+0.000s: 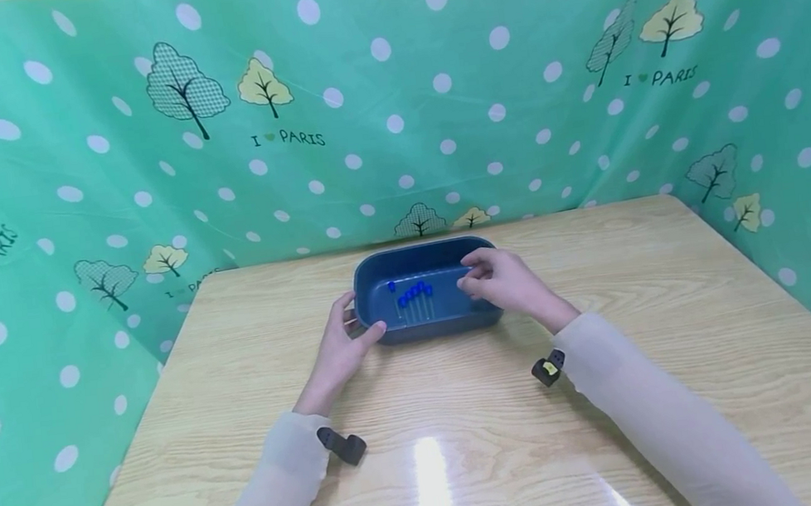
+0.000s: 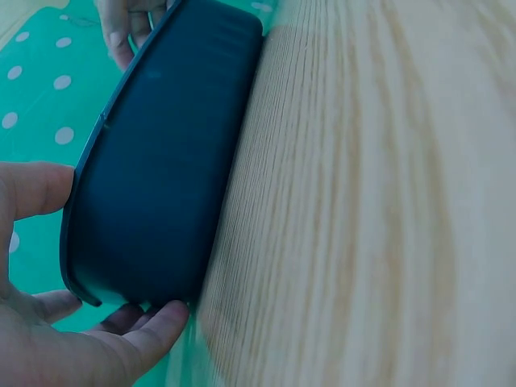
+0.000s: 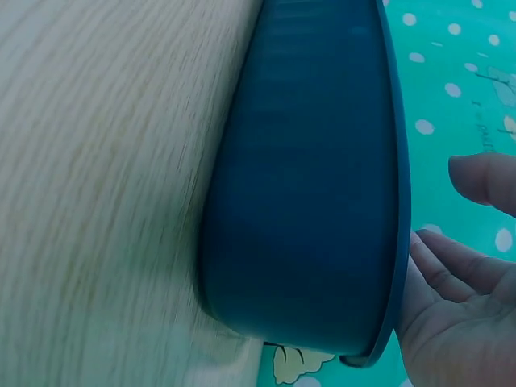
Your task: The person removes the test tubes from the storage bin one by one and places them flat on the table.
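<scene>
A dark blue plastic basin (image 1: 429, 329), oblong with rounded corners, stands on the table. My left hand (image 1: 341, 344) holds its left end, thumb at the front rim and fingers round the side; in the left wrist view the thumb (image 2: 44, 189) meets the rim. Several small bright blue pieces (image 1: 414, 292) lie inside on the ribbed floor, left of the middle. Over the basin's right end is my right hand (image 1: 502, 279), fingers loosely bent. In the right wrist view its thumb (image 3: 484, 179) stands apart from the fingers, with nothing seen between them.
The light wood-grain table (image 1: 422, 401) carries the basin near its far edge. Behind and at both sides hangs a green dotted cloth (image 1: 388, 96) with printed trees. Each sleeve cuff bears a small black camera (image 1: 345, 445).
</scene>
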{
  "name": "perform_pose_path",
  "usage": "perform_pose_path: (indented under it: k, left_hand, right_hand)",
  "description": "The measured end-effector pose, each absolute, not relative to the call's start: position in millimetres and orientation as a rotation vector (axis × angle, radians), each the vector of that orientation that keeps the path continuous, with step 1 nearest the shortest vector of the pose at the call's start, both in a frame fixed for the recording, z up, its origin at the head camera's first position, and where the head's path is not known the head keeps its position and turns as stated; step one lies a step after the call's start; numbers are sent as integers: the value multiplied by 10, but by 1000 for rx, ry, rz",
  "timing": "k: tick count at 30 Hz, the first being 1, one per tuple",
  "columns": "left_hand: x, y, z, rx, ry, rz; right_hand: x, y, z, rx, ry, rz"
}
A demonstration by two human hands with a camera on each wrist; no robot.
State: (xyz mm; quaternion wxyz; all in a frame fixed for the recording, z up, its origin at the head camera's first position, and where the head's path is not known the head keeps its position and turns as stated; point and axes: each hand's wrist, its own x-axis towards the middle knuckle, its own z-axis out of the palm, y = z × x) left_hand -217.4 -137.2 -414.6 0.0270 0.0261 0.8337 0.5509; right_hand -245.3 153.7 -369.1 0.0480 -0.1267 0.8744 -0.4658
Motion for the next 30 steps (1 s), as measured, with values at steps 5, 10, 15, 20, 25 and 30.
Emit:
perform_pose_path:
  k: [5,10,15,20,25,30]
  left_hand:
    - [-2178,-1372,-4143,82,2578,1696]
    - [-2180,-1372,-4138,82,2580,1691]
    - [-2183,-1376,-4151,85,2583,1690]
    - [-2182,-1370,-4152,82,2590,1684]
    - [-2179,-1369,-4148,65,2595,1671]
    - [-2179,-1370,-4150,69,2596,1669]
  right_hand:
    - [-2496,1457,-3674,-379,2679,-1353]
    - [-2542,1377,-3643,-390,2648,-1323]
    - [-2598,1321,-3635,-383,2647,-1277]
    - [-2673,1282,-3663,-366,2662,-1211]
    - [-2727,1237,-3680,-348,2625,-1191]
    - [-2741,1175,-3678,-339,2608,-1149]
